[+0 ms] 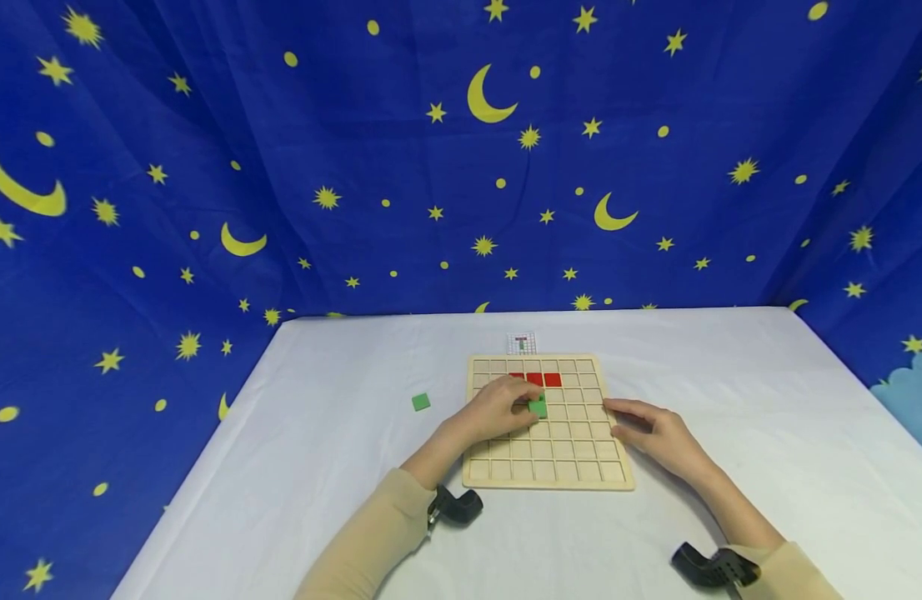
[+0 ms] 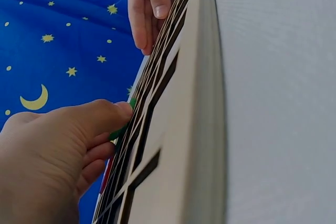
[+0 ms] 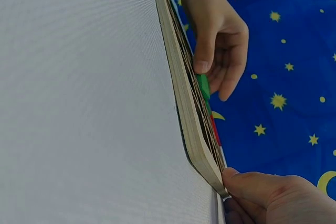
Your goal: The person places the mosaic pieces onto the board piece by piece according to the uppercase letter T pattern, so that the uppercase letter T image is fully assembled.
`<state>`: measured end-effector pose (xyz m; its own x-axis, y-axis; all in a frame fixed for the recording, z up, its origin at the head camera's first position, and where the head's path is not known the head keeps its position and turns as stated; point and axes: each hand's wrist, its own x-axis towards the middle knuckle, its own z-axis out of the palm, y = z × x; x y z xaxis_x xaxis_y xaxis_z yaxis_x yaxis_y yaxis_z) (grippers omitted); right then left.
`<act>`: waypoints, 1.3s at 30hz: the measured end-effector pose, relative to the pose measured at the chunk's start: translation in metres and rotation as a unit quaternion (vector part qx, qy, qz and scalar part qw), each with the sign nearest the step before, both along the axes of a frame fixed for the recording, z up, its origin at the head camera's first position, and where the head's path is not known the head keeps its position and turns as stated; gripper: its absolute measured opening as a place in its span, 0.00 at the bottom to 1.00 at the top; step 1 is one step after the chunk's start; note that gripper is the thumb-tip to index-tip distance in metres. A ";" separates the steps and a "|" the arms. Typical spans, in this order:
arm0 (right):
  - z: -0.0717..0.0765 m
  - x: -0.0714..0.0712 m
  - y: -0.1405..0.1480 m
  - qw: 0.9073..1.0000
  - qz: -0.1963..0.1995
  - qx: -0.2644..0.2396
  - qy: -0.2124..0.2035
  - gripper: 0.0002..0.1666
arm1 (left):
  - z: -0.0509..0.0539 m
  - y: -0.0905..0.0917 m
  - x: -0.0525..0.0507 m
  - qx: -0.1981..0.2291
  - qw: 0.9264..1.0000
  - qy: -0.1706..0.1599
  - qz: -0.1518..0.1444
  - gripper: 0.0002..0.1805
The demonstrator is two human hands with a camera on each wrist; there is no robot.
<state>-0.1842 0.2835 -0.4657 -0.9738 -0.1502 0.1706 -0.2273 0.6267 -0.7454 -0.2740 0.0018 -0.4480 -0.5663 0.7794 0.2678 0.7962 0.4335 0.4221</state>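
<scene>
A wooden grid board [image 1: 566,471] lies on the white table. My left hand [image 1: 500,408] is over its middle and pinches a green square tile [image 1: 538,407] between thumb and fingers. In the right wrist view the held tile [image 3: 203,85] is tilted at the board's surface, with a bit more green just beyond it, partly hidden. Red tiles [image 1: 553,380] sit in a row near the board's far side, one partly behind the left hand. My right hand [image 1: 662,437] touches the board's right edge with thumb and fingertips, its fingers fairly straight.
One loose green tile [image 1: 421,402] lies on the table left of the board. A small card [image 1: 521,343] with a printed grid pattern lies just past the board's far edge. Behind the table hangs a blue curtain [image 1: 401,150] with yellow moons and stars.
</scene>
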 end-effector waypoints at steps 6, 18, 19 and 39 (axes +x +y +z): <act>0.000 0.000 0.000 1.000 0.002 0.003 0.003 0.25 | -0.002 0.000 0.001 -0.008 1.000 0.013 0.004 0.21; 0.002 0.000 0.000 1.000 0.006 0.005 0.008 0.25 | -0.002 0.000 0.000 0.001 1.000 0.019 0.013 0.22; 0.002 0.000 0.000 1.000 0.006 0.005 0.008 0.25 | -0.003 0.001 0.000 0.003 1.000 0.022 0.010 0.22; 0.001 0.000 0.000 1.000 0.002 0.003 0.003 0.26 | 0.040 -0.008 0.005 0.149 0.972 -0.176 0.048 0.24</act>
